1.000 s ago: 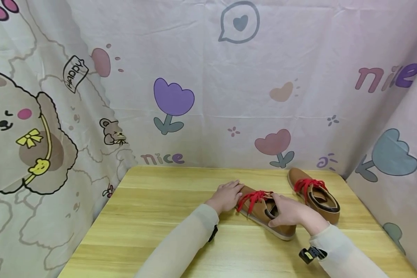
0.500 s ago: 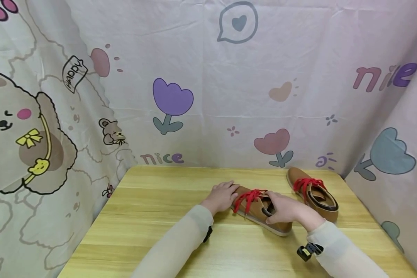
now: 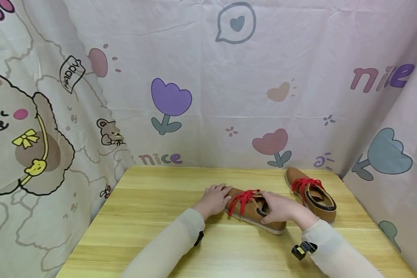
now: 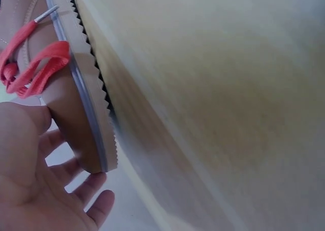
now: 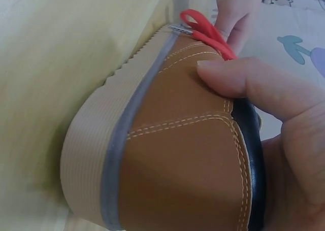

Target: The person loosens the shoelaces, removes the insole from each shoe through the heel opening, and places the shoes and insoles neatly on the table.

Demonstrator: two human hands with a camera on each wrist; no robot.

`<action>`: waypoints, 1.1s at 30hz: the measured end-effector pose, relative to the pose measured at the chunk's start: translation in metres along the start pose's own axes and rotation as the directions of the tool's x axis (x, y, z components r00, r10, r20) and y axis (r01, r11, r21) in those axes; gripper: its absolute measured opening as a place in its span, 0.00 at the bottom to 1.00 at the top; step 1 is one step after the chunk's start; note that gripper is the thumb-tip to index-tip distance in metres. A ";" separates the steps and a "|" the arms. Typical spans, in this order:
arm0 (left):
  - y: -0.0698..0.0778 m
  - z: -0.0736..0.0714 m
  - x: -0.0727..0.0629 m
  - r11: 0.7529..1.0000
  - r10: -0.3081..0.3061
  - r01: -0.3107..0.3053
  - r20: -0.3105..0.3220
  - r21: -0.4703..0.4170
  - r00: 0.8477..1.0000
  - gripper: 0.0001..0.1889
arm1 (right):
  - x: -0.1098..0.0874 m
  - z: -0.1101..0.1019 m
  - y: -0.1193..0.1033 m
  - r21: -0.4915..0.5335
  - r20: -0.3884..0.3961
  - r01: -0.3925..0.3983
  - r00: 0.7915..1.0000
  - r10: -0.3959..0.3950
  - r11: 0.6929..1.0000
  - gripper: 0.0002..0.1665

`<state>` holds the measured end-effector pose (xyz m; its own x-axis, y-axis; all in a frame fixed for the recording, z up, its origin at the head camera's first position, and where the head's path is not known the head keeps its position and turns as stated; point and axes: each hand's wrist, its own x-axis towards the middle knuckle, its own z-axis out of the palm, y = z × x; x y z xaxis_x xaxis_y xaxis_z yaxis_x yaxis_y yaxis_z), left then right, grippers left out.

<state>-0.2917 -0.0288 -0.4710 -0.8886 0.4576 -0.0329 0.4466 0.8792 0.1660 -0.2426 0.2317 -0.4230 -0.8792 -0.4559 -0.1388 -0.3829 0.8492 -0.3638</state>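
Note:
A brown shoe (image 3: 255,214) with red laces (image 3: 244,199) lies on the wooden table, toe to the left and heel toward the near right. At its toe is my left hand (image 3: 213,200). In the left wrist view, that thumb (image 4: 35,117) lies on the upper behind a lace loop, with the fingers round the toe. My right hand (image 3: 285,209) grips the shoe at the ankle opening. In the right wrist view, its thumb (image 5: 223,77) presses the brown side (image 5: 183,160) while the palm is at the dark collar; the other fingers are mostly hidden.
A matching brown shoe (image 3: 321,208) with red laces stands at the right, beyond my right hand, toe toward the back. The wooden table (image 3: 153,189) ends at a printed curtain (image 3: 208,96) behind and at the sides.
Both hands have moved a little to the left together with the shoe, and its heel has turned slightly away from me. The second shoe keeps its place.

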 end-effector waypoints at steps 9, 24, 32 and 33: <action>-0.007 -0.004 -0.012 1.000 -0.014 0.014 -0.010 -0.003 1.000 0.28 | 0.007 0.004 -0.007 -0.018 -0.003 0.020 1.000 -0.020 1.000 0.60; -0.021 -0.002 -0.025 0.999 -0.030 0.028 -0.041 -0.046 0.999 0.27 | 0.021 0.006 -0.017 -0.032 0.014 0.062 0.998 -0.062 0.998 0.60; -0.027 -0.004 -0.031 0.998 -0.037 0.035 -0.033 -0.043 0.999 0.27 | 0.028 0.006 -0.020 -0.012 0.028 0.099 0.995 -0.099 0.995 0.57; -0.028 -0.004 -0.032 0.998 -0.036 0.034 -0.033 -0.043 0.999 0.27 | 0.028 0.006 -0.020 -0.010 0.030 0.100 0.995 -0.099 0.995 0.57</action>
<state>-0.2764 -0.0682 -0.4702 -0.9069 0.4213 -0.0066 0.4110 0.8878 0.2072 -0.2579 0.2002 -0.4247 -0.8281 -0.5455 -0.1291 -0.4714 0.8023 -0.3663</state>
